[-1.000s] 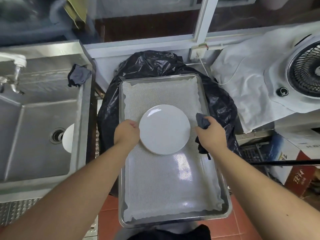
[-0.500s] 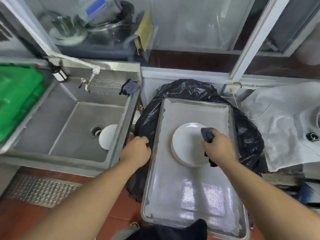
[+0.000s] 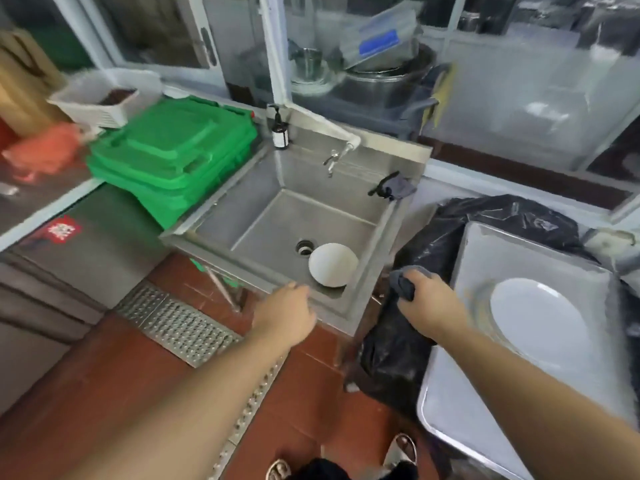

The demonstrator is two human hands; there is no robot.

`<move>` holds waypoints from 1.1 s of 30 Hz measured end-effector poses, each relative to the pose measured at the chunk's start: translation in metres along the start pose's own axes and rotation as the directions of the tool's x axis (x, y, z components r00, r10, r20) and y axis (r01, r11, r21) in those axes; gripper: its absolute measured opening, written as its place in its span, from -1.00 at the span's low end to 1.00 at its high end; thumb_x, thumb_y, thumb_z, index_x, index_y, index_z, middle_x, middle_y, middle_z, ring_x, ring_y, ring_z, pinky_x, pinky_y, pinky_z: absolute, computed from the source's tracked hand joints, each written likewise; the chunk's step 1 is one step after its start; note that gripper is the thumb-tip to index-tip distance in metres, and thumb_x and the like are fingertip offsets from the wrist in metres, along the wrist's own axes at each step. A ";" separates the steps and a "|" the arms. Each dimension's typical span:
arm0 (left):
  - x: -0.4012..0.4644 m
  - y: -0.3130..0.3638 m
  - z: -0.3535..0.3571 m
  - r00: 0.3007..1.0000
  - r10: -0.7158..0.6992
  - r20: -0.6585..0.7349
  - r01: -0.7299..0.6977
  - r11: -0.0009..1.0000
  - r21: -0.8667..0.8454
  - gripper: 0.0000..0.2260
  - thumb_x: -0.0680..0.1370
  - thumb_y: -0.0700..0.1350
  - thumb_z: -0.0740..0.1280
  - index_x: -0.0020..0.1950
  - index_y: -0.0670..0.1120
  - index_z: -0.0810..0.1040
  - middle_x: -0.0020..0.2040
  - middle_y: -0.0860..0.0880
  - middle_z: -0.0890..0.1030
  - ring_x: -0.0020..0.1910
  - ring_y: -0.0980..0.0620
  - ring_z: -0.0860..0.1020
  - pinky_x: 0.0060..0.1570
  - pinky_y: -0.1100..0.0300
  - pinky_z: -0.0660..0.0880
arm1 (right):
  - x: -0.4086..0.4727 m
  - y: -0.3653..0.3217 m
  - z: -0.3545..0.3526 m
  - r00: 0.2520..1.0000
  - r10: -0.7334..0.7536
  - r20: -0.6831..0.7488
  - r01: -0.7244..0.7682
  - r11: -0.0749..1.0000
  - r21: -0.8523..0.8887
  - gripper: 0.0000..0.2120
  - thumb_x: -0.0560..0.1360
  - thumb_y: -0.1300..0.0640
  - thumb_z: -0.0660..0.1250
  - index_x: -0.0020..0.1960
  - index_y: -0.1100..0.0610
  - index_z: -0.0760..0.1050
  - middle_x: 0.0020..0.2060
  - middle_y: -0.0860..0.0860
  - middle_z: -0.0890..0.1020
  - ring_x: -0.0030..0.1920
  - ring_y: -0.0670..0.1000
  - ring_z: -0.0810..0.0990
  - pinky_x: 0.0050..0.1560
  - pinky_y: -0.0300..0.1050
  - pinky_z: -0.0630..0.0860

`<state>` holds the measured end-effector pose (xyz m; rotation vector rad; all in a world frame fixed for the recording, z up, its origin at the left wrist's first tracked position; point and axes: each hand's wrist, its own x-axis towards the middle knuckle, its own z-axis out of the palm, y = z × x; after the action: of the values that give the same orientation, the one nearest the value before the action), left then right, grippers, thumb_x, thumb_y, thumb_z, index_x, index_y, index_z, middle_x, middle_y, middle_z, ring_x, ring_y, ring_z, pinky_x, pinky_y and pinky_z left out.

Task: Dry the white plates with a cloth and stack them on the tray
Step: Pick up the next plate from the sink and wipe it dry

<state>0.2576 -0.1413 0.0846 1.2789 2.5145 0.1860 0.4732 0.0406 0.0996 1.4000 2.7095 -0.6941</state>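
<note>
Your left hand (image 3: 287, 308), fingers loose and empty, reaches at frame centre toward the plate (image 3: 333, 264) in the sink (image 3: 377, 258) just above-right, nearer than your right hand (image 3: 424, 299) clutching the cloth (image 3: 403, 284).

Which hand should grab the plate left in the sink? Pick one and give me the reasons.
Left. The left hand is empty and already hovers at the sink rim, close to the plate in the sink. The right hand grips the cloth, nearer the tray.

White plate (image 3: 333, 264) in sink (image 3: 263, 216), right hand (image 3: 427, 303) gripping cloth (image 3: 405, 281), left hand (image 3: 285, 311) empty
</note>
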 end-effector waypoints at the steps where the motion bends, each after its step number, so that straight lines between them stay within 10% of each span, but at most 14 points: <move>1: -0.008 -0.021 -0.005 1.000 -0.011 -0.021 0.011 1.000 0.002 -0.74 0.60 0.03 0.26 0.27 0.07 0.53 0.24 -0.01 0.60 0.09 -0.11 0.62 -0.06 0.06 0.53 | 0.001 -0.022 0.010 0.999 -0.038 0.024 0.039 0.999 -0.037 -0.66 0.57 0.09 0.38 0.34 0.01 0.51 0.33 0.09 0.56 0.12 0.19 0.60 -0.02 0.03 0.59; 12: -0.070 -0.181 -0.045 0.969 -0.235 -0.072 0.235 0.972 -0.009 -0.73 0.62 0.04 0.27 0.29 0.04 0.55 0.28 -0.02 0.57 0.10 -0.05 0.62 -0.04 0.03 0.65 | 0.027 -0.210 0.082 0.941 -0.249 0.228 0.284 0.949 -0.136 -0.66 0.54 0.11 0.34 0.31 0.01 0.47 0.16 0.13 0.59 -0.17 0.14 0.53 -0.15 -0.06 0.48; 25: 0.031 -0.223 -0.091 0.922 -0.388 -0.002 0.388 0.922 0.021 -0.66 0.63 -0.01 0.21 0.39 0.00 0.51 0.22 -0.05 0.55 0.18 -0.14 0.59 0.06 -0.12 0.63 | 0.162 -0.283 0.100 0.834 -0.376 0.404 0.497 0.830 -0.254 -0.49 0.57 0.01 0.32 0.50 -0.04 0.38 0.47 0.11 0.43 0.29 0.25 0.60 0.23 0.09 0.59; 33: 0.130 -0.212 -0.118 0.927 -0.373 0.027 0.372 0.927 0.055 -0.66 0.64 0.05 0.24 0.40 0.00 0.47 0.24 -0.05 0.57 0.17 -0.10 0.58 0.06 -0.08 0.61 | 0.252 -0.294 0.074 0.841 -0.380 0.385 0.480 0.853 -0.207 -0.57 0.55 0.07 0.27 0.41 -0.04 0.43 0.44 0.09 0.44 0.20 0.27 0.61 0.17 0.10 0.59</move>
<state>-0.0153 -0.1590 0.1136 0.7859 2.6847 0.0122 0.0799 0.0589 0.0915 0.5397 2.7149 -0.4484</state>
